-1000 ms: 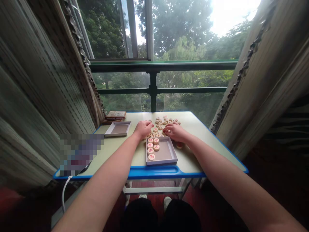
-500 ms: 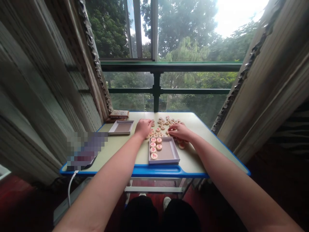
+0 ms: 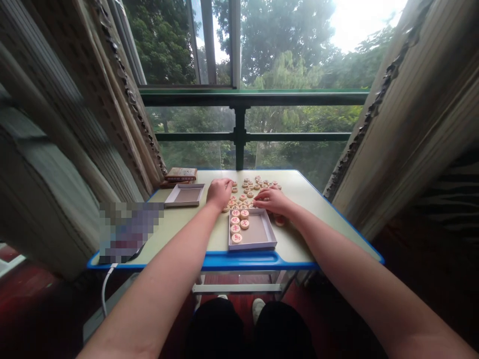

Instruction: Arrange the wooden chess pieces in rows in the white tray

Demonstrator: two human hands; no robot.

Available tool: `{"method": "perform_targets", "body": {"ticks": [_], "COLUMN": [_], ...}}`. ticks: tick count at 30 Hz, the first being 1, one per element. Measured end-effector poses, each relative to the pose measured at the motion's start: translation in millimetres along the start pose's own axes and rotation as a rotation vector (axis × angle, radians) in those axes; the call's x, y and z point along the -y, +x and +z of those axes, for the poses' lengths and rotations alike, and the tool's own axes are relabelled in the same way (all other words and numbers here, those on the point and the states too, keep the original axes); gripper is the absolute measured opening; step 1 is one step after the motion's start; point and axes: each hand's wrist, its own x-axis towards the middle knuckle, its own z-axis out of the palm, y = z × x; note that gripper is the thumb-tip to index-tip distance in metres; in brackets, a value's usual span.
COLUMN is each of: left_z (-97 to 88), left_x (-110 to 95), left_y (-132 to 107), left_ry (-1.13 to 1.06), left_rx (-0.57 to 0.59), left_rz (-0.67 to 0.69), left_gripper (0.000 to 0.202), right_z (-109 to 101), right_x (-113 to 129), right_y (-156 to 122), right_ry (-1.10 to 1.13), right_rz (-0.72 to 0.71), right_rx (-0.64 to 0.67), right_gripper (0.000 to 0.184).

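Note:
Round wooden Chinese chess pieces [image 3: 243, 197] lie scattered over the far middle of the table, with red or dark characters on top. My left hand [image 3: 219, 193] is at the left edge of this spread, its fingers curled together; what they hold, if anything, is hidden. Over the right part of the spread is my right hand [image 3: 276, 199], palm down with fingers stretched leftward, the tips at some pieces. Just in front of the hands sits a shallow white box [image 3: 260, 245]. Several red-character pieces [image 3: 236, 238] stand in two columns along its left side.
A second shallow box tray [image 3: 184, 203] lies at the left, in front of a small stack of books or boxes [image 3: 181, 174]. A blurred-out device [image 3: 130, 232] with a white cable [image 3: 104, 291] rests at the left edge. Curtains [image 3: 127, 119] flank the table; a green railing [image 3: 299, 98] stands beyond it.
The view has shifted slightly. My right hand's fingers have moved a little left and stretched out over the pieces. My left hand stays at the left edge; the pieces in the box look unchanged.

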Motion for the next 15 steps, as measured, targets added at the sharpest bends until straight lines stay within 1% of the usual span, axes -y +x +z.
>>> {"method": "perform_targets", "body": {"ticks": [4, 9, 11, 15], "left_z": [0.1, -1.9, -3.9, -7.1], "left_x": [-1.5, -4.3, -4.7, -4.5], "left_y": [-1.5, -3.3, -3.9, -5.6], "left_ry": [0.005, 0.011, -0.004, -0.038], "left_rx": [0.022, 0.046, 0.049, 0.049], "left_rz": [-0.005, -0.035, -0.046, -0.073], "left_gripper": [0.03, 0.029, 0.029, 0.03], "right_z": [-0.4, 2.1, 2.9, -1.7], "right_x": [0.4, 0.0, 0.1, 6.5], "right_y": [-0.4, -2.8, -3.6, -6.6], "right_ry": [0.025, 0.123, 0.15, 0.175], "right_rz": [0.099, 0.201, 0.2, 0.12], "right_rx": [-0.023, -0.075, -0.108, -0.171], "right_gripper": [0.022, 0.025, 0.022, 0.015]}}
